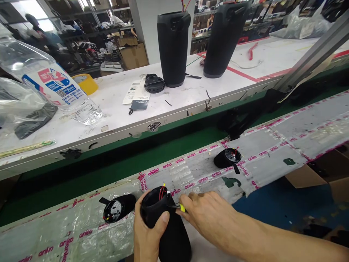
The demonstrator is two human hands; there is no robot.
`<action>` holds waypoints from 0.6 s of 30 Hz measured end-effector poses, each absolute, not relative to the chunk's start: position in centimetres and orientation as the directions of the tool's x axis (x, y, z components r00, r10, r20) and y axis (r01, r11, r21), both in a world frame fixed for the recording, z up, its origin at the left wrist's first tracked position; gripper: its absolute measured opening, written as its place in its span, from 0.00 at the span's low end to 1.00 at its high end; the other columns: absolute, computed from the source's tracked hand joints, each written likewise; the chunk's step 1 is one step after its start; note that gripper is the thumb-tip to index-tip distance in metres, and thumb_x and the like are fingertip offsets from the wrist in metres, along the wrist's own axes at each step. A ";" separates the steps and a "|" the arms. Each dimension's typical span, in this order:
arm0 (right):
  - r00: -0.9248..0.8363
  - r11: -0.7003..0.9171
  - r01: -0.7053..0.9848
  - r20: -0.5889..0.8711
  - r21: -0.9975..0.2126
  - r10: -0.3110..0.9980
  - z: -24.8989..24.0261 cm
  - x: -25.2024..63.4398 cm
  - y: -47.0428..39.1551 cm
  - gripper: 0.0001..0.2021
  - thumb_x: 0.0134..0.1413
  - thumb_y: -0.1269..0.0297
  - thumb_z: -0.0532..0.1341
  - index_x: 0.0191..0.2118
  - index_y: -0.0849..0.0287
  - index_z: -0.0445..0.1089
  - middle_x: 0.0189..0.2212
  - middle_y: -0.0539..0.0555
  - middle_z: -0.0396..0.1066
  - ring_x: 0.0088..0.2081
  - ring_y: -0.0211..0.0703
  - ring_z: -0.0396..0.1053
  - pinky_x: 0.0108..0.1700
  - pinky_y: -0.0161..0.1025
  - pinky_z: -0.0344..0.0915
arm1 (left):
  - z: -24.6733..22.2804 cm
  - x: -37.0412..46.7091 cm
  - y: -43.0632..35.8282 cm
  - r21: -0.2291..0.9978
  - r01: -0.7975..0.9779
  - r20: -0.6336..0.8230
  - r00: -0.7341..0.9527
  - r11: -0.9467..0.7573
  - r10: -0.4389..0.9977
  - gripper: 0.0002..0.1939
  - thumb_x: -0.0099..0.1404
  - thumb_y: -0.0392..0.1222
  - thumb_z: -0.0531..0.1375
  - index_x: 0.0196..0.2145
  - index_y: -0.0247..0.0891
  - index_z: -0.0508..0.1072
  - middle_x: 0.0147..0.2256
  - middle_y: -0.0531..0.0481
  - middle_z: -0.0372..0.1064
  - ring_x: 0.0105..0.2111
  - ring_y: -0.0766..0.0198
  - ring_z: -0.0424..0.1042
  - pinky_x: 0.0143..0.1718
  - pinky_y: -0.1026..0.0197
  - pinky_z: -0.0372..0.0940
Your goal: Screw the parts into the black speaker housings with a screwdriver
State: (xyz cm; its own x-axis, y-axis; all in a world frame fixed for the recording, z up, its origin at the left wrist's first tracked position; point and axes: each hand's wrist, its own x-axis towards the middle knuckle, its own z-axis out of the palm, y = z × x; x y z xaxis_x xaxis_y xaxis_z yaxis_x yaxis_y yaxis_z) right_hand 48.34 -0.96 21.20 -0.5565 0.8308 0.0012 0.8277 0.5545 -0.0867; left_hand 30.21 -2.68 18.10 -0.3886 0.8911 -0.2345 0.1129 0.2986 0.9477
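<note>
My left hand [149,233] is wrapped round a black fabric-covered speaker body [174,240], its open top tilted up towards me. Thin red wires with a small yellow connector [163,191] stick out of that opening. At the speaker's upper right rim, my right hand [204,211] pinches a small thin tool [182,207] with a bright yellow-green part. The tool's tip reaches the rim; its kind is not clear, since the fingers cover most of it. Left of my left hand, another black speaker piece [128,203] lies on its side, with its open end and small wires showing.
A tape-marked work surface [89,222] runs across, bearing a further black speaker piece [222,160]. On the white bench [114,120] stand two tall black speakers [174,51], a black round part [154,83], a plastic bottle [54,83] and yellow tape [88,84]. A metal post [308,54] slants at right.
</note>
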 end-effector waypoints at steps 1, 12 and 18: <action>-0.544 0.543 0.836 0.008 -0.079 0.839 21.1 48.2 -1.1 0.11 0.69 0.57 0.59 0.39 0.52 0.57 0.23 0.46 0.69 0.20 0.48 0.68 0.24 0.46 0.43 | 18.2 30.1 -2.8 0.940 0.137 -0.242 -0.384 0.314 0.891 0.37 0.49 0.59 0.70 0.54 0.44 0.70 0.49 0.43 0.76 0.49 0.42 0.75 0.57 0.39 0.65; -0.526 0.530 0.846 0.070 -0.058 0.847 20.2 47.7 -2.1 0.11 0.62 0.61 0.66 0.40 0.55 0.61 0.25 0.46 0.67 0.21 0.44 0.66 0.25 0.44 0.52 | 18.2 30.2 -3.0 0.905 0.263 -0.191 -0.450 0.334 0.872 0.35 0.50 0.53 0.70 0.55 0.44 0.67 0.51 0.44 0.71 0.53 0.43 0.71 0.60 0.38 0.62; -0.544 0.547 0.834 0.058 -0.070 0.837 21.4 47.4 -2.0 0.06 0.65 0.65 0.63 0.41 0.57 0.65 0.25 0.48 0.67 0.23 0.44 0.66 0.26 0.45 0.55 | 18.5 30.2 -2.9 0.882 0.315 -0.181 -0.459 0.350 0.870 0.37 0.51 0.54 0.70 0.56 0.42 0.66 0.52 0.42 0.69 0.53 0.43 0.71 0.59 0.37 0.63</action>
